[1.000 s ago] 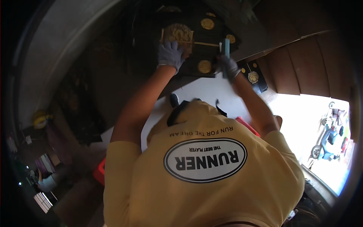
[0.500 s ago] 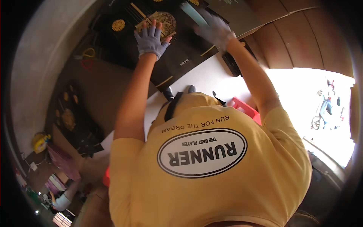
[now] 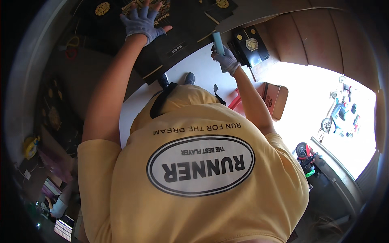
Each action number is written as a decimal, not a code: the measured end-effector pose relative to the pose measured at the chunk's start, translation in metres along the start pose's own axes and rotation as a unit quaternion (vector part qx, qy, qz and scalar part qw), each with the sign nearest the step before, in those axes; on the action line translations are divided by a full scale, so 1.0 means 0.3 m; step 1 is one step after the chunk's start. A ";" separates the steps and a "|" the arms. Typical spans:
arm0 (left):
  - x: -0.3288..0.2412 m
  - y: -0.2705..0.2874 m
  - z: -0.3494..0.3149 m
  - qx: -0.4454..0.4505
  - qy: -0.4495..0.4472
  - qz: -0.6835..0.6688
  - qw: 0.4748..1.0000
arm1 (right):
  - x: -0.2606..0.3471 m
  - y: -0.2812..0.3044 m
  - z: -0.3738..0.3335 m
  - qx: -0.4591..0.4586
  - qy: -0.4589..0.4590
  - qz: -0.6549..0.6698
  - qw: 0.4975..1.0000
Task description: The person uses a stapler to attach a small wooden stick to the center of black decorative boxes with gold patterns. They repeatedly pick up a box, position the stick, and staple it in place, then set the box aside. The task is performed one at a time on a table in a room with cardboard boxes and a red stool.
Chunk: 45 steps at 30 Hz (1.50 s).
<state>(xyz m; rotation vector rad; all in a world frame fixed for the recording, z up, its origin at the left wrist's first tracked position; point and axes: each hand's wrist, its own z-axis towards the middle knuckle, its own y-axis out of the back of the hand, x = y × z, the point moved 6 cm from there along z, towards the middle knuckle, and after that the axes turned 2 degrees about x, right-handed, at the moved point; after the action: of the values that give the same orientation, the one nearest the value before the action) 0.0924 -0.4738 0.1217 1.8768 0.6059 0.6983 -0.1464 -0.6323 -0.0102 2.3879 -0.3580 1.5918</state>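
Note:
A black printed board [image 3: 188,32] with gold round emblems lies in front of me, partly cut off by the upper rim of the picture. My left hand [image 3: 142,27], in a grey fingerless glove, rests on it with spread fingers beside a large gold emblem [image 3: 165,7]. At the board's near right edge, my gloved right hand [image 3: 227,60] grips a light blue flat bar [image 3: 218,42]. The bar's free end points up and away from me; its exact kind cannot be made out.
Black and gold boards [image 3: 250,45] stand to the right, near brown cartons [image 3: 316,36]. A brown box [image 3: 275,100] and a red plastic piece [image 3: 236,100] sit near my right arm. More black boards [image 3: 52,109] lie left. A person [image 3: 58,207] is far off at lower left.
My right hand has swept back toward me, from over the board to its near edge, still holding the blue bar. The view has shifted; my left hand stays spread on the board.

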 end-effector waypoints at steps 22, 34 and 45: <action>-0.022 -0.011 0.001 -0.101 0.067 -0.103 0.987 | 0.066 -0.085 0.025 0.090 -0.076 -0.105 0.987; -0.028 0.008 -0.022 -0.092 0.059 -0.109 0.988 | -0.110 -0.448 -0.086 0.209 -0.165 -0.116 0.957; 0.151 -0.020 -0.148 -0.369 -0.075 -0.349 0.858 | 0.216 -0.432 -0.175 0.175 0.021 -0.371 0.912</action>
<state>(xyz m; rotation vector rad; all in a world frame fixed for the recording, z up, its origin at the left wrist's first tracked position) 0.0927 -0.4128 0.1398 0.8783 0.7242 0.2271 -0.1238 -0.4971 0.0602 2.2735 0.8226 1.3893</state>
